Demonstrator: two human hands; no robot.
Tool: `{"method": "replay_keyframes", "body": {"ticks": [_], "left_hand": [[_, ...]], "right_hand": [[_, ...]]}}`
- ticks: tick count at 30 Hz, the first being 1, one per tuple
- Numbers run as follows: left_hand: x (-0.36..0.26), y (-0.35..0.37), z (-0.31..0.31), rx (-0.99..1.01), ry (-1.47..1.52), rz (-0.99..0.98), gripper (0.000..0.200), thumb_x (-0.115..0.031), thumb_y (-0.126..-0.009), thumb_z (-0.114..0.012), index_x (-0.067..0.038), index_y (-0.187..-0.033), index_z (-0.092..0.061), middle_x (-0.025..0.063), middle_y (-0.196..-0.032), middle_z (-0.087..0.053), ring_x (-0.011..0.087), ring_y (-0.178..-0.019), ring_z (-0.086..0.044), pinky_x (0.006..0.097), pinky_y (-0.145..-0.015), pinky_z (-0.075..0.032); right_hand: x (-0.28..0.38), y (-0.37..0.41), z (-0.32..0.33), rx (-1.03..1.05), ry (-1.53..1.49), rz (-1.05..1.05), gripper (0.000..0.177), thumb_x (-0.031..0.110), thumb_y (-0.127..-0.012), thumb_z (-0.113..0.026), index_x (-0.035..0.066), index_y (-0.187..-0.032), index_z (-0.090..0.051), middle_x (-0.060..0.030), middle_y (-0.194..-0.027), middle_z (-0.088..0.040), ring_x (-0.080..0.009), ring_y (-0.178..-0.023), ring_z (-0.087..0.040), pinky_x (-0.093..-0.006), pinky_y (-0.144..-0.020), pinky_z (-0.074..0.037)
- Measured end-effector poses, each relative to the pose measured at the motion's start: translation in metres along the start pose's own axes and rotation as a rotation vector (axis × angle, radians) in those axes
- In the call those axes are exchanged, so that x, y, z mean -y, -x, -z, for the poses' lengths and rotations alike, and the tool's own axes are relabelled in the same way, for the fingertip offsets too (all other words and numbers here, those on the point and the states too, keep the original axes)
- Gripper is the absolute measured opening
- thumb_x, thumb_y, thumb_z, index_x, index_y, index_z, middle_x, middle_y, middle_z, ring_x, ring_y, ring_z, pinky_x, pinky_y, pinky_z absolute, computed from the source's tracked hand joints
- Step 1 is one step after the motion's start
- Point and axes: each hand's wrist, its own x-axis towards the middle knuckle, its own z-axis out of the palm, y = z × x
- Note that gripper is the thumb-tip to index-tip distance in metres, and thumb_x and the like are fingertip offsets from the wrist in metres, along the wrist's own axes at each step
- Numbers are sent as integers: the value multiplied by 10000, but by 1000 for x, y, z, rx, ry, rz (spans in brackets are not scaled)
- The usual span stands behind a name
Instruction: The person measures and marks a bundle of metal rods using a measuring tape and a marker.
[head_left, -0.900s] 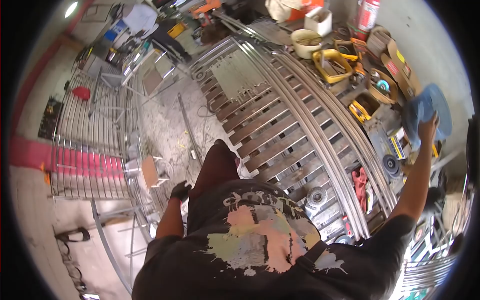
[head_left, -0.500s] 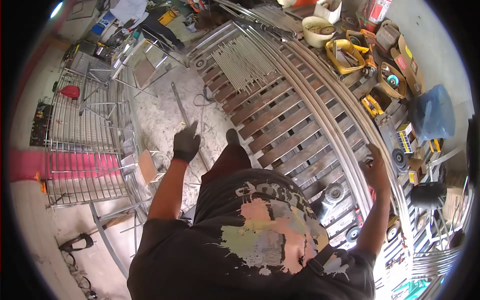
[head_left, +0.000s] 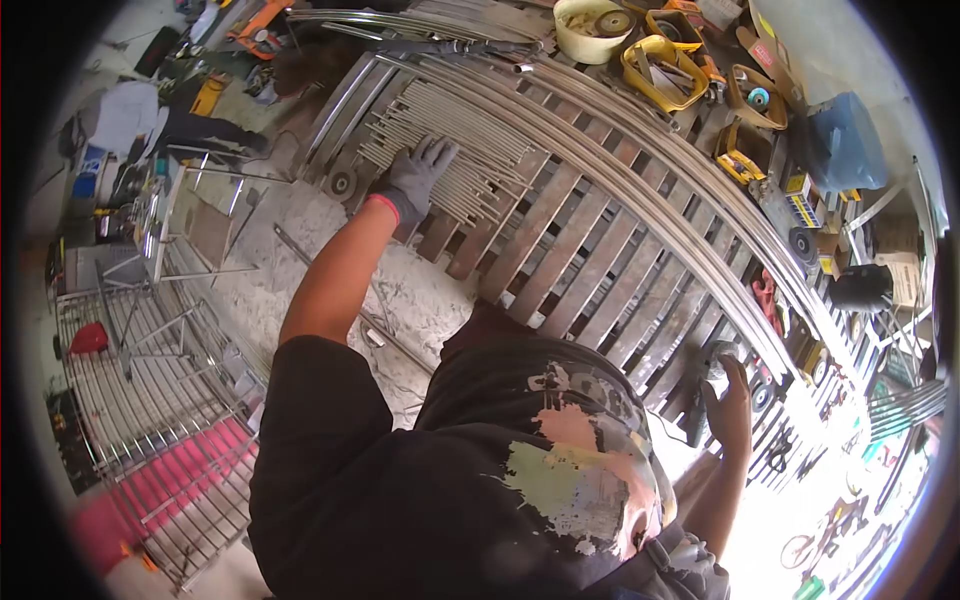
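Note:
My left hand [head_left: 418, 182], in a grey glove, lies over the left edge of a bundle of short metal rods [head_left: 490, 150] with its fingers spread. The rods rest on a slatted metal table [head_left: 560, 255]. My right hand [head_left: 728, 405] is bare and held low at the right, its fingers apart, beside a grinder-like tool [head_left: 708, 385] near the table's edge. Whether it touches the tool cannot be made out. Long metal tubes [head_left: 640, 190] run along the table beyond the rods.
Yellow containers [head_left: 664, 74] with discs and tools stand at the back right, near a blue translucent bucket [head_left: 846, 140]. A welded metal grille [head_left: 150, 400] is at the left. A metal bar [head_left: 395, 345] lies on the floor. Another person's dark-clothed leg [head_left: 210, 132] shows at upper left.
My left hand has moved forward and right, from above the floor onto the rods. My right hand has drawn back from the long tubes toward the near right. The view has turned.

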Motion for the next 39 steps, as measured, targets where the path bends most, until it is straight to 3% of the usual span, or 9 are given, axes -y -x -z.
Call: {"method": "replay_keyframes", "body": {"ticks": [5, 8, 16, 17, 24, 27, 33, 36, 39], "left_hand": [[20, -44, -83, -169, -225, -119, 1069, -350, -910, -653, -101, -1777, -80, 119, -1850, -149, 349, -1678, -229, 438, -1148, -393], [35, -28, -39, 15, -216, -120, 995, -382, -966, -612, -146, -1782, -94, 75, -1855, -157, 306, -1681, -233, 470, -1146, -396], [42, -58, -109, -479, 34, -170, 793, -229, -932, -562, -63, -1684, -376, 143, -1567, -461, 335, -1375, -501, 475, -1147, -406], [43, -53, -108, -475, 39, -171, 750, -227, -954, -540, -78, -1675, -394, 125, -1518, -489, 312, -1307, -529, 462, -1116, -418], [42, -43, -74, -95, -32, -225, 587, -176, -967, -531, -106, -1550, -548, 106, -1353, -578, 306, -1171, -570, 457, -1038, -445], [44, -53, -101, -954, 194, -203, 520, -179, -935, -565, -115, -1449, -615, 86, -1228, -614, 294, -1128, -589, 462, -1005, -452], [39, -46, -88, -350, 138, -139, 502, -135, -939, -554, -94, -1434, -630, 125, -1339, -646, 332, -1154, -613, 488, -1097, -453], [44, -46, -78, -303, 56, -219, 451, -178, -972, -563, -105, -1413, -617, 142, -1389, -648, 336, -1126, -631, 462, -1065, -465], [38, -72, -115, -1071, 620, -219, 556, -145, -957, -557, -102, -1512, -556, 129, -1349, -636, 344, -1222, -613, 469, -1102, -458]], "right_hand": [[69, 12, -9, 86, -3, -115, 529, 32, -942, -737, -4, -1449, -586, -211, -1498, -600, -416, -1380, -601, -461, -1153, -503], [86, 22, -20, 55, 19, -120, 535, 13, -931, -754, -1, -1439, -584, -206, -1481, -606, -422, -1315, -638, -462, -1071, -548], [95, 30, -32, -4, 84, 36, 525, 24, -899, -785, 43, -1394, -611, -191, -1441, -628, -430, -1304, -640, -472, -1006, -566], [108, 29, -25, 40, 79, -40, 537, 19, -912, -785, 6, -1418, -602, -212, -1474, -616, -395, -1328, -646, -439, -1101, -536], [93, 33, -36, -14, 88, -23, 500, 0, -919, -765, 1, -1394, -610, -208, -1431, -637, -409, -1232, -678, -454, -1027, -557], [88, 36, -44, -19, 64, -52, 491, 12, -916, -771, 21, -1381, -615, -198, -1426, -643, -423, -1290, -650, -479, -1059, -550], [102, 39, -52, 49, 81, -109, 473, 27, -918, -773, 46, -1366, -622, -173, -1409, -650, -415, -1306, -634, -488, -1070, -543], [103, 35, -51, 63, 48, -111, 473, 37, -922, -772, 53, -1370, -619, -172, -1414, -645, -415, -1306, -634, -495, -1070, -541], [103, 35, -51, 24, 74, -72, 472, 32, -927, -769, 47, -1374, -620, -184, -1402, -650, -427, -1271, -650, -494, -1055, -546]]}}
